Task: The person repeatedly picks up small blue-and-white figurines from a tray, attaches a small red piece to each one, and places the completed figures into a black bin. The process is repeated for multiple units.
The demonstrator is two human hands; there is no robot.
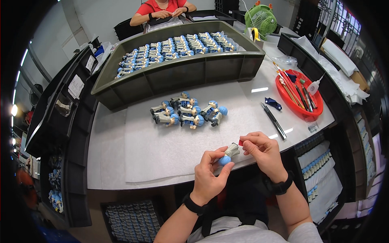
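Observation:
Near the table's front edge, my left hand [210,175] is closed around a small figurine [231,151] with a blue head and a pale cream body, its head toward my palm. Just right of it, my right hand [264,154] pinches a small red piece [241,142] between thumb and fingers, close to the figurine's far end. What the red piece is cannot be made out. Beyond my hands, a cluster of similar figurines [188,111] with blue heads and dark feet lies on a white cloth [150,146].
A large grey-green bin [174,75] filled with rows of figurines stands at the back. To the right lie a black pen-like tool [273,121], a dark blue piece [273,103] and a red basket [320,107] of brushes. Across the table sits a person in a red shirt [152,7].

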